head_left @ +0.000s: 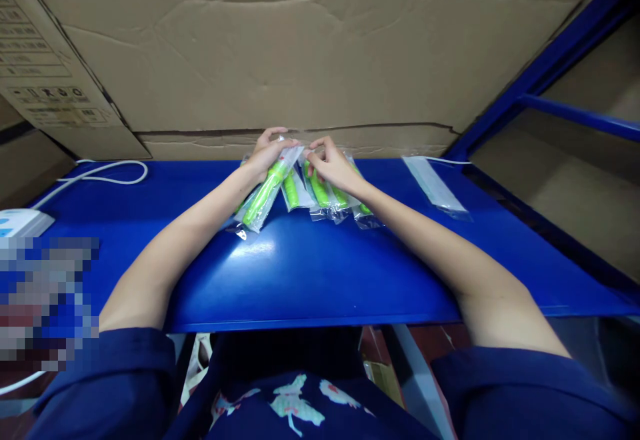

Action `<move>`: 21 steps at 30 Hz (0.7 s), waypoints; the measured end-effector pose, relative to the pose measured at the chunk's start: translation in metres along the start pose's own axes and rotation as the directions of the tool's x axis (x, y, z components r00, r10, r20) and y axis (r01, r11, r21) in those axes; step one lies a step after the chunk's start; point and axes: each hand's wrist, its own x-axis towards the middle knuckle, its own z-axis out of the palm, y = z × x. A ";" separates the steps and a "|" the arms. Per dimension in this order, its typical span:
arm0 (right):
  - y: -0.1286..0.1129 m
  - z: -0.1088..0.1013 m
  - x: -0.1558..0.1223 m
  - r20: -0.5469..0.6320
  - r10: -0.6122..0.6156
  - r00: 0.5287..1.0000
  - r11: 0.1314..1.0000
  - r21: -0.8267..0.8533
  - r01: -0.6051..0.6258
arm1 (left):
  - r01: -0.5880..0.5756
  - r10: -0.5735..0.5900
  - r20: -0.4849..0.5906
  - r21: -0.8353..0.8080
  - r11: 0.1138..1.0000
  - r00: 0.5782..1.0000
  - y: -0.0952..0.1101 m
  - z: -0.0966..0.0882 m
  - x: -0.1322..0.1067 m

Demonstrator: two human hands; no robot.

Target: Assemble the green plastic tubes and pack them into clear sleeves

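Observation:
Several clear plastic packets lie fanned out on the blue table, each with a bright green, ribbed, handle-like piece inside; the exact kind cannot be made out. My left hand (271, 155) is closed on the leftmost packet (267, 193), which slants with its upper end between both hands. Beside that upper end, my right hand (331, 165) has its thumb and fingers curled close together, and whatever is in them is hidden. Under the right hand lies another green packet (320, 192). A further green packet (292, 193) shows between the hands.
A flat, pale packet (434, 185) lies on the right of the blue table (310, 273). At left are a white cable (120, 172) and a white power strip (25, 223). A cardboard wall (310, 47) stands behind, and a blue metal frame (540, 87) rises at right.

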 end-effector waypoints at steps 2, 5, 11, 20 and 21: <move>0.000 -0.001 0.001 0.039 0.024 0.999 0.999 0.044 -0.025 | -0.017 0.017 0.000 -0.003 1.000 1.000 0.001 0.003 -0.003; 0.000 -0.002 0.004 0.109 0.029 0.994 0.993 0.110 -0.041 | -0.015 0.015 0.015 -0.008 1.000 1.000 0.001 0.008 -0.006; 0.002 -0.004 0.009 0.151 0.052 0.987 0.972 0.221 -0.085 | -0.045 0.044 -0.014 -0.038 0.998 0.999 -0.004 0.018 -0.009; 0.001 -0.005 0.009 0.177 0.099 0.979 0.917 0.366 -0.159 | 0.000 0.000 0.137 0.001 1.000 0.991 -0.007 0.007 -0.005; 0.001 -0.005 0.009 0.174 0.111 0.978 0.917 0.362 -0.168 | -0.004 0.004 0.154 -0.003 1.000 0.988 -0.008 0.005 -0.004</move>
